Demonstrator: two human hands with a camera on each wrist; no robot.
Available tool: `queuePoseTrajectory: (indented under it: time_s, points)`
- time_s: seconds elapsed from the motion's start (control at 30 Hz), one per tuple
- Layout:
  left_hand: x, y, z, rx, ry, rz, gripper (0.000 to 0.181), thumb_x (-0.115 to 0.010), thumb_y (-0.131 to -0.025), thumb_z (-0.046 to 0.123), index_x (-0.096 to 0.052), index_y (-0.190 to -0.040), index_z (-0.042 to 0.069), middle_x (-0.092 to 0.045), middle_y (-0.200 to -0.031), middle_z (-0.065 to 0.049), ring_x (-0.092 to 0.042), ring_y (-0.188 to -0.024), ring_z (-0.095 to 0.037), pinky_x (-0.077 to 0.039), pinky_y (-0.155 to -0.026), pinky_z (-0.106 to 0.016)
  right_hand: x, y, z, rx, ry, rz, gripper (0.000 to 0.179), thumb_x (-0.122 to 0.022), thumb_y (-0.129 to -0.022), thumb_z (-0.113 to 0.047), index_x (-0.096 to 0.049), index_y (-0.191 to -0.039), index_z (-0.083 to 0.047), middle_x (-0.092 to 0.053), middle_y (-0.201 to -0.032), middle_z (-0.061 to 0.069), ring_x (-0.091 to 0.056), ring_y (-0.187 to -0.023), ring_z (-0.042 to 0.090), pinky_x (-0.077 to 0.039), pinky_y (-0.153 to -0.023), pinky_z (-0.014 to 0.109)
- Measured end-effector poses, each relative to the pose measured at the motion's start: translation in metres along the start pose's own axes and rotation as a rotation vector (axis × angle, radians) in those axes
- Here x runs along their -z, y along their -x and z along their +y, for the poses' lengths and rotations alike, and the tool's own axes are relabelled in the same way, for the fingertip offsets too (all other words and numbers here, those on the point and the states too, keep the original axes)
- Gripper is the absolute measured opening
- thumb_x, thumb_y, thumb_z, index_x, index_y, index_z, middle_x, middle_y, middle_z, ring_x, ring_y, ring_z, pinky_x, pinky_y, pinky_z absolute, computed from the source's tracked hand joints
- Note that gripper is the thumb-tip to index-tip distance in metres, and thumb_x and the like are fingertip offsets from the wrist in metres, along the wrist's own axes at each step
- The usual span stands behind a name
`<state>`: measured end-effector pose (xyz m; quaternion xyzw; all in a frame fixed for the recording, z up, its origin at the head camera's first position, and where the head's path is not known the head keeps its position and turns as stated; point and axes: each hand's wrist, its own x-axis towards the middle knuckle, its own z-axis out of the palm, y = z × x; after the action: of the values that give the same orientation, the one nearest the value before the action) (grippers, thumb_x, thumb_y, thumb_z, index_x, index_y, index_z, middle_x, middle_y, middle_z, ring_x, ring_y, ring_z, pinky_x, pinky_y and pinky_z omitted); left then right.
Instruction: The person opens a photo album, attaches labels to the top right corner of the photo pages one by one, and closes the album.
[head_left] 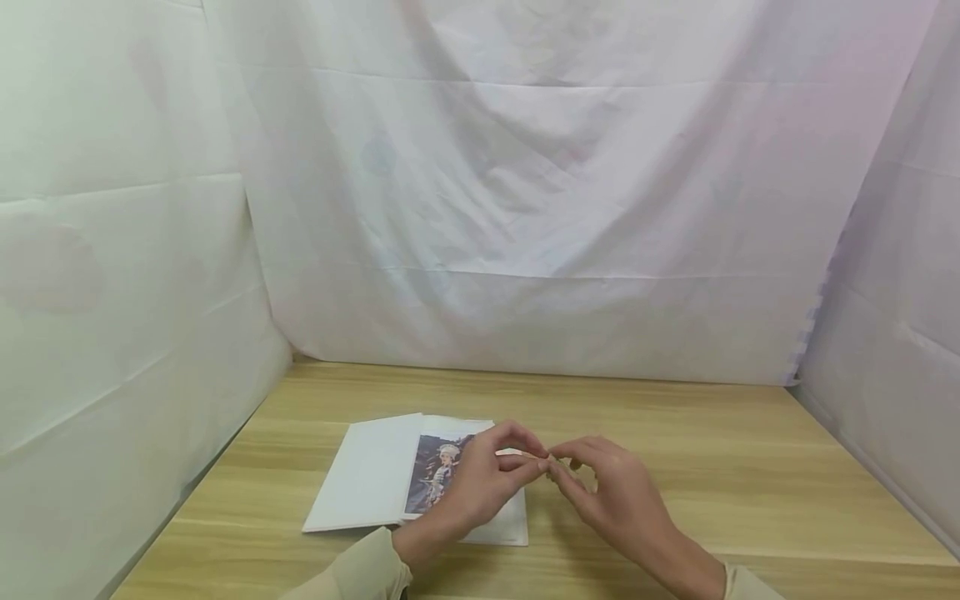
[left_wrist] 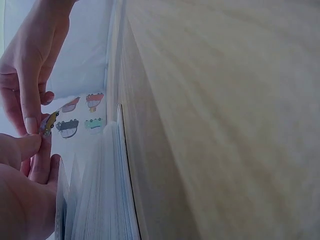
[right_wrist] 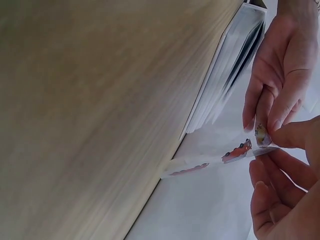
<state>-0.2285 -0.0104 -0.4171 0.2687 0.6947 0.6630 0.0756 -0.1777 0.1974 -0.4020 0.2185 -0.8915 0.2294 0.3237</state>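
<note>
A clear sticker sheet [left_wrist: 82, 120] printed with several small colourful cars hangs between the two hands. My right hand [head_left: 626, 496] pinches this sheet between thumb and fingers. With its thumb and fingertips, my left hand [head_left: 487, 475] pinches a yellow car sticker [right_wrist: 261, 135] at the sheet's edge, and the hands' fingertips meet there. Whether the sticker is fully off the sheet cannot be seen. Under the left forearm lies an open white photo album [head_left: 367, 475]. A photo [head_left: 431, 479] of a figure in a pale hat shows on its page, partly covered by the left hand.
The album lies on a wooden table [head_left: 712, 467], left of the middle. Its thick stack of page edges [left_wrist: 102, 185] shows close under the left hand. White cloth [head_left: 540, 192] hangs behind the table and along both sides.
</note>
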Motion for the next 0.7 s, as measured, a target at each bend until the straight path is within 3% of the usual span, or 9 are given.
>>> queuePoseTrajectory:
  time_s: [0.33, 0.7]
  points:
    - [0.0010, -0.0004, 0.0006, 0.000, -0.035, 0.043, 0.022, -0.083, -0.098, 0.020, -0.070, -0.112, 0.009, -0.076, -0.117, -0.009, -0.081, -0.105, -0.019, -0.065, -0.093, -0.030, 0.0008, -0.0005, -0.0005, -0.031, -0.071, -0.035, 0.020, -0.087, -0.093, -0.016, -0.082, -0.107, -0.030, -0.078, -0.099, -0.021, -0.066, -0.084, 0.000, -0.052, -0.065, 0.021]
    - [-0.0006, -0.0003, 0.0039, 0.000, -0.022, 0.027, 0.021, -0.082, -0.098, 0.016, -0.069, -0.113, 0.009, -0.078, -0.116, -0.008, -0.082, -0.104, -0.017, -0.064, -0.091, -0.025, 0.0030, -0.0021, 0.0012, -0.061, -0.090, -0.048, 0.019, -0.084, -0.096, -0.014, -0.083, -0.106, -0.030, -0.078, -0.097, -0.021, -0.062, -0.084, -0.006, -0.053, -0.063, 0.023]
